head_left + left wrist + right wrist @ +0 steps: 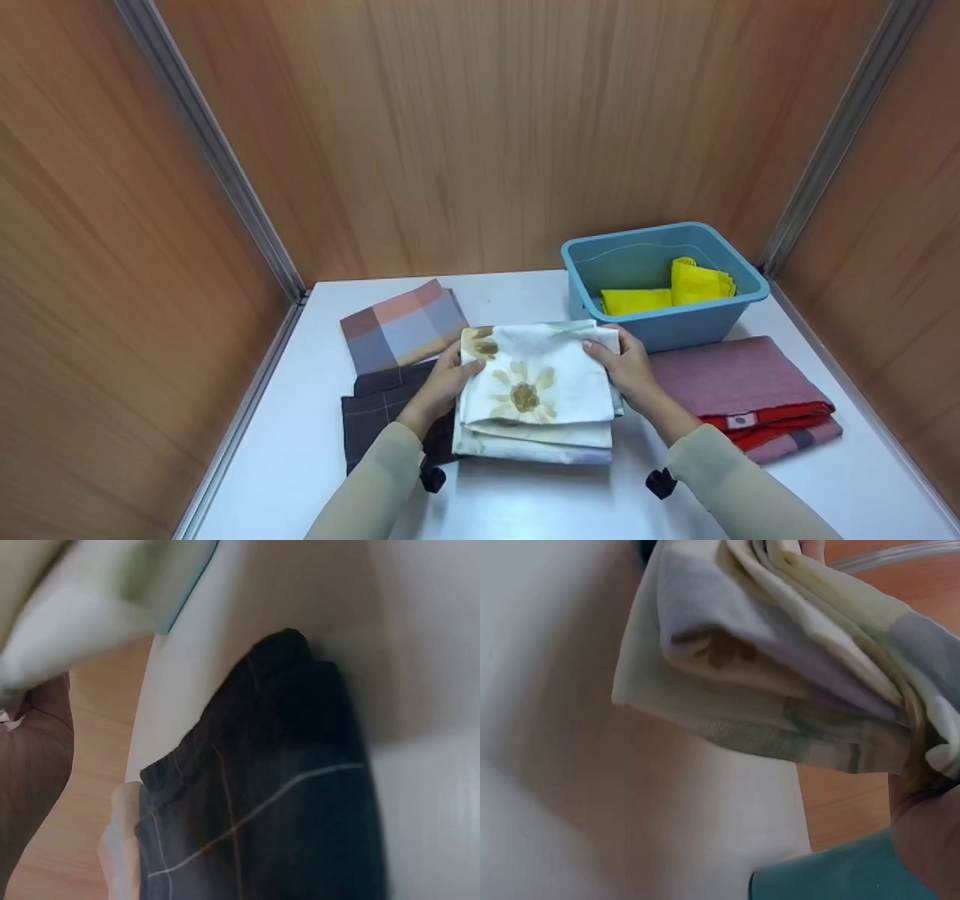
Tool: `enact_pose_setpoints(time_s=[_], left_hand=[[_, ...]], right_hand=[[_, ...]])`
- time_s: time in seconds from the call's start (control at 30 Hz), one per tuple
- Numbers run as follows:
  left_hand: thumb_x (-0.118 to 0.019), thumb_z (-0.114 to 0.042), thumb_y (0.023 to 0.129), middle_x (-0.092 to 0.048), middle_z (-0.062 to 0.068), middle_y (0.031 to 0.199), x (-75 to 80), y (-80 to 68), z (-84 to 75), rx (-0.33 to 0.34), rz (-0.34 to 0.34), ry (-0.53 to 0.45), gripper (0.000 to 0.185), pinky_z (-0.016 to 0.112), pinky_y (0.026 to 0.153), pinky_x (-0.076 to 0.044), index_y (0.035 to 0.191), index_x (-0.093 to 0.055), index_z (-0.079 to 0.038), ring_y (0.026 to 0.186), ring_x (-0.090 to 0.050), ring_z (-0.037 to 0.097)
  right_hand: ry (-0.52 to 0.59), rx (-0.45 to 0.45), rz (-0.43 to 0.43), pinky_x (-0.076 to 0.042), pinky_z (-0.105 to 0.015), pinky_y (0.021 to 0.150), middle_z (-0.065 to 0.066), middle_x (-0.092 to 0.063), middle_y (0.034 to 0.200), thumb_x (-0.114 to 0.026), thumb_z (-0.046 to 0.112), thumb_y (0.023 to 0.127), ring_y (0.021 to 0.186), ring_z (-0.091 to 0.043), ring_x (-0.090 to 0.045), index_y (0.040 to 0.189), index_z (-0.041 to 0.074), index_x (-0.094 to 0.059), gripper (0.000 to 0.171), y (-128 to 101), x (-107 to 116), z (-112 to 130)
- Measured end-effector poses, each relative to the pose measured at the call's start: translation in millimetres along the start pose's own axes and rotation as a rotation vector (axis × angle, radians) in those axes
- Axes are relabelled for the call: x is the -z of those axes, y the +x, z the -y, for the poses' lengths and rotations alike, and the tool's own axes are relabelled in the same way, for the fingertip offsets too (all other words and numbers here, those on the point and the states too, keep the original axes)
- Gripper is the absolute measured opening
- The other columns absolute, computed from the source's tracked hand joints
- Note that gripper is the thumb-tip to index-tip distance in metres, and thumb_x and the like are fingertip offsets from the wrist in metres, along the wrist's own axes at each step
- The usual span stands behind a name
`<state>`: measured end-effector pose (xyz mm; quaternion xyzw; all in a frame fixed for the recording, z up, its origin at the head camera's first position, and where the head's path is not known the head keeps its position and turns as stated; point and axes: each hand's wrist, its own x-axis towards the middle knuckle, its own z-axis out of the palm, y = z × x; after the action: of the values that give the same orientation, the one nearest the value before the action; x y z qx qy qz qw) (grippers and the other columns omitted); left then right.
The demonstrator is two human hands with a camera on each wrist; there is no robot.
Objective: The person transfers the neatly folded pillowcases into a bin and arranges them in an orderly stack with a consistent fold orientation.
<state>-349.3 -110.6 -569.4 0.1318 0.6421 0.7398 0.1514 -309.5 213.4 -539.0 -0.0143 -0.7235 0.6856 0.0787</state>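
Both hands hold a folded white cloth with brown flower print (551, 375) above the table. The left hand (444, 384) grips its left edge, thumb on top; the right hand (628, 367) grips the upper right edge the same way. Seen from the right wrist, the cloth's stacked layers (780, 682) hang loosely, with pale green and lilac patches, and the right hand (930, 836) pinches one end. In the left wrist view the left hand (37, 757) shows at the edge beside the cloth (82, 607), its fingertips hidden. Below lies a dark folded cloth with light stitched lines (262, 802).
A blue plastic bin (660, 324) with yellow cloth (701, 285) in it stands at the back right. Folded mauve and red fabric (739, 375) lies in front of it. A checked cloth (405, 326) lies at the back left. Wooden panels (480, 135) enclose the white table (277, 465).
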Motion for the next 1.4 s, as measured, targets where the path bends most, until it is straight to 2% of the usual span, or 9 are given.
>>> enact_pose_setpoints(time_s=[0.17,0.33,0.43,0.57,0.67,0.8,1.1,1.27,1.4], left_hand=[[-0.049,-0.007,0.113,-0.069,0.019,0.134,-4.3,0.6,-11.6,0.010,0.014,-0.062,0.058,0.035,0.090,-0.066,0.168,-0.029,-0.001,0.104,-0.077,0.020],[-0.047,-0.004,0.112,-0.064,0.027,0.141,-13.0,4.7,-21.0,-0.029,-0.062,-0.099,0.060,0.031,0.091,-0.064,0.167,-0.026,0.004,0.105,-0.075,0.016],[-0.049,-0.001,0.111,-0.065,0.030,0.139,-16.9,7.5,-24.9,-0.072,-0.113,-0.090,0.057,0.028,0.090,-0.063,0.163,-0.028,0.011,0.102,-0.074,0.013],[-0.049,0.002,0.109,-0.072,0.020,0.123,-17.4,11.3,-28.3,-0.106,-0.131,-0.090,0.053,0.025,0.085,-0.063,0.156,-0.030,0.016,0.095,-0.074,0.010],[-0.049,0.003,0.108,-0.073,0.014,0.118,-16.5,13.1,-30.3,-0.114,-0.139,-0.087,0.051,0.024,0.084,-0.063,0.154,-0.031,0.018,0.093,-0.074,0.009],[-0.051,0.003,0.109,-0.072,0.019,0.120,-16.6,14.1,-32.8,-0.110,-0.165,-0.076,0.049,0.025,0.084,-0.063,0.153,-0.034,0.017,0.093,-0.074,0.010],[-0.053,-0.010,0.113,-0.067,0.020,0.135,-25.7,11.8,-35.8,-0.011,-0.169,-0.123,0.051,0.033,0.087,-0.066,0.160,-0.037,0.003,0.101,-0.076,0.017],[-0.052,-0.014,0.115,-0.067,0.018,0.138,-30.7,13.1,-35.3,0.025,-0.139,-0.128,0.052,0.034,0.088,-0.066,0.163,-0.037,-0.003,0.102,-0.077,0.017],[-0.054,-0.018,0.114,-0.072,0.014,0.129,-33.3,14.2,-38.2,0.057,-0.106,-0.103,0.052,0.034,0.084,-0.067,0.163,-0.039,-0.004,0.099,-0.078,0.017]], right_hand=[[0.024,-0.044,0.046,-0.059,-0.025,0.080,0.003,-0.071,0.104,-0.069,0.011,0.106,0.090,-0.010,-0.068,0.139,-0.001,-0.060,0.037,1,3,7],[0.012,-0.085,0.116,-0.058,-0.021,0.087,-0.004,-0.069,0.120,-0.064,0.015,0.109,0.099,-0.007,-0.066,0.148,-0.003,-0.048,0.046,1,7,13],[0.033,-0.101,0.202,-0.060,-0.022,0.089,-0.007,-0.067,0.125,-0.073,0.010,0.102,0.103,-0.009,-0.067,0.148,-0.004,-0.043,0.057,1,10,16],[0.094,-0.123,0.363,-0.065,-0.031,0.092,-0.005,-0.068,0.126,-0.084,-0.003,0.087,0.108,-0.015,-0.070,0.148,-0.001,-0.038,0.076,2,16,19],[0.107,-0.147,0.421,-0.066,-0.035,0.094,-0.005,-0.066,0.130,-0.086,-0.006,0.083,0.111,-0.018,-0.070,0.152,0.002,-0.034,0.087,1,21,23],[0.099,-0.169,0.376,-0.066,-0.035,0.092,-0.006,-0.066,0.130,-0.086,-0.001,0.085,0.108,-0.018,-0.072,0.157,0.001,-0.034,0.089,1,28,31],[0.103,-0.188,0.186,-0.067,-0.028,0.079,0.000,-0.077,0.099,-0.078,0.006,0.097,0.086,-0.013,-0.079,0.143,-0.015,-0.054,0.056,5,36,48],[0.078,-0.195,0.174,-0.066,-0.025,0.078,0.004,-0.076,0.101,-0.077,0.011,0.101,0.085,-0.010,-0.078,0.152,-0.012,-0.050,0.062,10,44,53],[0.088,-0.202,0.193,-0.066,-0.026,0.080,0.006,-0.075,0.106,-0.075,0.012,0.102,0.087,-0.010,-0.078,0.158,-0.008,-0.045,0.066,14,51,55]])
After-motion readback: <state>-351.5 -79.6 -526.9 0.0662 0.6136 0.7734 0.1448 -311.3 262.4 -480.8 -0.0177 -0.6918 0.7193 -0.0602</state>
